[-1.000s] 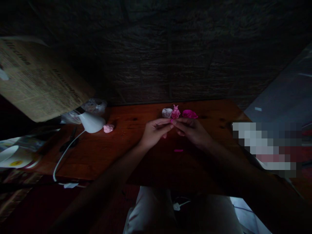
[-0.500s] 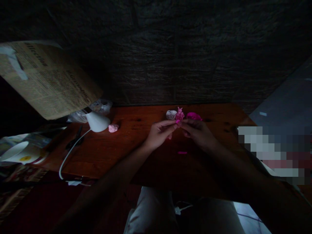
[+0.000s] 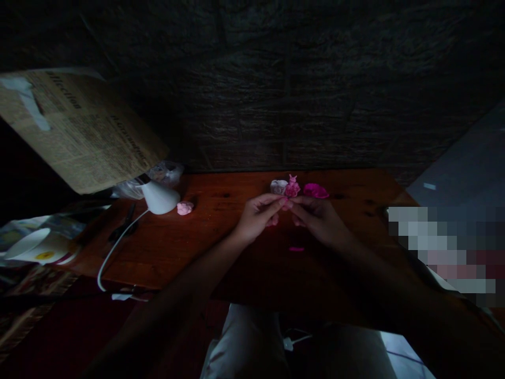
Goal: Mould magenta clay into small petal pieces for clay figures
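Fingertips of my left hand [image 3: 258, 215] and my right hand [image 3: 317, 217] meet over the table, both closed in a pinch on a small piece of bright pink modelling clay [image 3: 285, 200]. Fingers cover most of that piece. Just behind them stands a small pink figure with two ear-like points [image 3: 292, 185]. To its left sits a whitish lump of clay [image 3: 278, 186], and to its right a flattened magenta piece of clay [image 3: 315, 190]. A thin magenta strip of clay [image 3: 296, 249] lies on the wood nearer to me, below my hands.
A lamp with a white base [image 3: 161, 198] and newsprint-patterned shade [image 3: 87, 131] stands left, its cord [image 3: 112, 247] running over the table edge. Beside it are a pale pink lump [image 3: 184, 208] and dark scissors [image 3: 124, 226]. A paper cup [image 3: 41, 247] is far left. A dark wall [image 3: 256, 105] rises behind.
The view has shifted slightly, so everything sits further right in the picture. My fingers have changed their pinch and now cover more of the pink clay. The pieces on the table stay put.
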